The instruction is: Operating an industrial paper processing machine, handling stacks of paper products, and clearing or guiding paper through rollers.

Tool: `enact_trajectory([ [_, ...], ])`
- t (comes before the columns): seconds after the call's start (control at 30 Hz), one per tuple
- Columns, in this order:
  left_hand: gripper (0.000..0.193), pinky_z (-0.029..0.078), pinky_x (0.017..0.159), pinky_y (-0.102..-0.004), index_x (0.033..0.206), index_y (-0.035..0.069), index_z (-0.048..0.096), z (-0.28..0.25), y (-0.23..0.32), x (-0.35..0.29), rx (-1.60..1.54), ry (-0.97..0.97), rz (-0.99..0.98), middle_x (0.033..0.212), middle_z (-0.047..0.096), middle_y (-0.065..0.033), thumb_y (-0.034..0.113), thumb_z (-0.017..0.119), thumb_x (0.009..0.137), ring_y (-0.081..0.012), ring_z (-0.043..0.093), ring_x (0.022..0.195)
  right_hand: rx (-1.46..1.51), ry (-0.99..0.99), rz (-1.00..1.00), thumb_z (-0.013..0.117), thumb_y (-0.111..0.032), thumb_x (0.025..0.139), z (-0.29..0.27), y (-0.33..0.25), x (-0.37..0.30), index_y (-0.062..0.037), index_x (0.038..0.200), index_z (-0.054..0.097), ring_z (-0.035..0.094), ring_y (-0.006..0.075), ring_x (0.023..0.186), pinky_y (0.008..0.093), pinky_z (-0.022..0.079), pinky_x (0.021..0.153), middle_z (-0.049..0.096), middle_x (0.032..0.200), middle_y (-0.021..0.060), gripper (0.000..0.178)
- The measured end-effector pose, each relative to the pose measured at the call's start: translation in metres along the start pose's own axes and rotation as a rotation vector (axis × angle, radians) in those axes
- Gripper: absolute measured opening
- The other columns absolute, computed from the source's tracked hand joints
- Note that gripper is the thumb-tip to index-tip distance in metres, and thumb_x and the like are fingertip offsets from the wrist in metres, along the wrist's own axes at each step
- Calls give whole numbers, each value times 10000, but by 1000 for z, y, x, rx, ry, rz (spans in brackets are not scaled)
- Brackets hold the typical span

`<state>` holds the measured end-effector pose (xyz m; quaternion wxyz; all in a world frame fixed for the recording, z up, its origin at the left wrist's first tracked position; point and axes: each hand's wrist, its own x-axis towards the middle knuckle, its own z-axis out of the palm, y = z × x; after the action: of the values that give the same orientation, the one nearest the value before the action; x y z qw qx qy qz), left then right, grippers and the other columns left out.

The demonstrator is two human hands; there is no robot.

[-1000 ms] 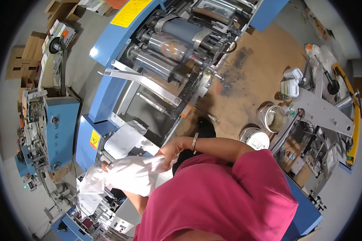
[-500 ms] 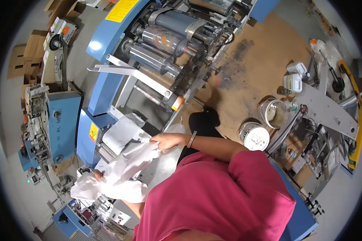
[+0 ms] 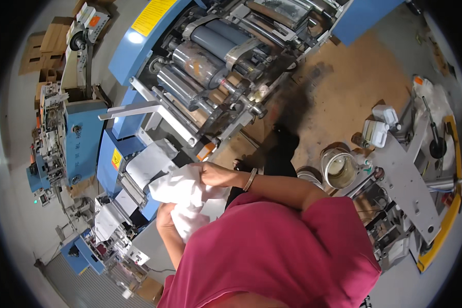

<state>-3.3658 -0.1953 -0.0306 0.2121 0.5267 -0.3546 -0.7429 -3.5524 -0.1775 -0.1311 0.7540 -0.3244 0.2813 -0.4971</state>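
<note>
A thin, crumpled white sheet, cloth or film, I cannot tell which, is bunched between my two hands in front of my body. My right hand, with a bracelet at its wrist, is closed on the sheet's upper right part. At its lower left, my left hand is closed on the bundle, its fingers mostly hidden by the folds. Just beyond the bundle lies a white web over rollers of the blue printing machine.
Bare metal rollers and a pale bracket arm stick out ahead. On the right are a bucket, white jugs and a grey machine plate. Another blue machine and cardboard boxes stand on the left.
My left hand has come in toward my right, gathering the spread-out sheet into a smaller bundle. My view has shifted, and my body has turned slightly.
</note>
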Motion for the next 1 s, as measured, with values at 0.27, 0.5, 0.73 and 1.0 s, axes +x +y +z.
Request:
enact_trajectory([
  [0.27, 512, 468, 878, -326, 1204, 12, 522, 48, -30, 14, -48, 215, -82, 1127, 599, -74, 40, 674, 716, -198, 575, 1028, 223, -34, 117, 492, 3, 777, -50, -51, -27, -11, 1106, 582, 577, 126, 844, 259, 465, 733, 653, 929, 67, 341],
  [0.5, 412, 479, 873, -335, 1167, 56, 552, 74, -52, 13, -115, 289, -15, 1095, 607, -62, 188, 693, 804, -189, 583, 1005, 130, -22, 191, 444, 33, 731, -61, -47, -30, 0, 1040, 593, 535, 103, 707, 252, 431, 601, 621, 796, 44, 345],
  [0.73, 439, 472, 901, -381, 1205, 18, 511, 83, -85, -18, -255, 454, 52, 1153, 578, -115, 221, 630, 834, -242, 561, 1050, 151, -229, 364, 419, 43, 742, -51, -50, -34, -4, 1158, 561, 542, 87, 754, 220, 443, 635, 624, 872, 43, 442],
  [1.0, 468, 468, 911, -397, 1218, 16, 497, 86, -110, -38, -475, 572, 182, 1171, 564, -128, 248, 626, 833, -257, 550, 1066, 295, -353, 414, 468, 43, 764, -24, -26, -34, -5, 1115, 546, 541, 101, 820, 222, 448, 705, 598, 923, 31, 363],
])
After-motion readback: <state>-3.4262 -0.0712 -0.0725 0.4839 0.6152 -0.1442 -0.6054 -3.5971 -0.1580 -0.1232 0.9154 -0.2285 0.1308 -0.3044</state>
